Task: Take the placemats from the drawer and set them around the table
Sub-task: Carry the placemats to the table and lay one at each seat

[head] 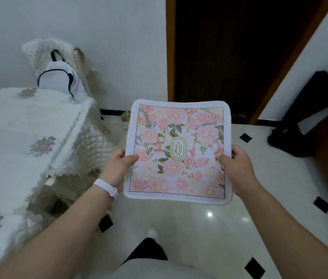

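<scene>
A square placemat (177,152) with pink flowers and a white border is held flat in the air in front of me, above the floor. My left hand (117,168) grips its left edge, thumb on top. My right hand (237,168) grips its right edge the same way. Whether there is more than one mat in the stack I cannot tell. The table (14,137), under a white cloth with grey flower patches, lies to my left. No drawer is in view.
A chair (58,67) with a white quilted cover and a white bag stands at the table's far end by the wall. A dark doorway (239,47) opens ahead. A black object (304,109) leans at the right wall. The floor (209,222) is glossy white tile.
</scene>
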`<action>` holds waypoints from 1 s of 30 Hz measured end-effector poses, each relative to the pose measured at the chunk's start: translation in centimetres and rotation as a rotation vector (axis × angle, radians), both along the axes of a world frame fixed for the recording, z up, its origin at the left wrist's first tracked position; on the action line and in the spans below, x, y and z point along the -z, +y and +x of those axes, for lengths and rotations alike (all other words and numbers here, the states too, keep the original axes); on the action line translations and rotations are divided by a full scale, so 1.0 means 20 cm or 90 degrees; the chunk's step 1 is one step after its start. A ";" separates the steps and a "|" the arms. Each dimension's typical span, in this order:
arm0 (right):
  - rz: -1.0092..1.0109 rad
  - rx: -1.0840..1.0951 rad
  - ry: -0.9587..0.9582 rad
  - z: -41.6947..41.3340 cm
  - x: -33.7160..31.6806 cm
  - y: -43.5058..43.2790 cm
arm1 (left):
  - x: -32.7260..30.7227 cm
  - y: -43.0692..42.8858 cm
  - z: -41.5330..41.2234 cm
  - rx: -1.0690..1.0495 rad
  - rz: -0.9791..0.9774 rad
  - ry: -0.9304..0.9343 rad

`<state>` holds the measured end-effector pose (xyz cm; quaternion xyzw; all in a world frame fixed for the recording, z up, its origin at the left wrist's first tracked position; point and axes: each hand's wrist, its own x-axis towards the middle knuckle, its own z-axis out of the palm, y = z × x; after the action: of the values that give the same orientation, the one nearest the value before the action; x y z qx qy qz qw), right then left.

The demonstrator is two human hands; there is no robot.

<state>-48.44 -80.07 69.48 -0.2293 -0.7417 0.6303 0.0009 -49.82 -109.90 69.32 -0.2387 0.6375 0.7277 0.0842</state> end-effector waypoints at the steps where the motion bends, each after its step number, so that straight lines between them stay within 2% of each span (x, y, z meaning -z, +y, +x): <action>1: 0.003 -0.018 -0.001 -0.09 0.01 -0.05 | 0.02 -0.04 -0.05 -0.019 0.005 -0.005; 10: 0.081 -0.116 -0.002 -1.02 0.03 -0.39 | 0.23 -0.44 -0.73 -0.104 0.080 -0.019; 15: 0.131 -0.144 0.007 -1.58 -0.07 -0.64 | 0.19 -0.66 -1.22 -0.126 0.084 0.006; 19: 0.120 -0.158 0.019 -1.93 -0.14 -0.84 | 0.10 -0.85 -1.56 -0.142 0.076 0.037; 24: 0.098 -0.211 0.009 -2.27 -0.12 -1.05 | 0.08 -1.02 -1.78 -0.213 0.039 0.062; 30: 0.053 -0.285 0.003 -2.71 -0.04 -1.22 | 0.13 -1.14 -2.03 -0.294 0.025 0.038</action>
<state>-102.66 -104.46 70.21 -0.0577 -0.7992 0.5844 -0.1279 -90.47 -132.71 66.75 -0.3550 0.5539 0.7466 -0.0987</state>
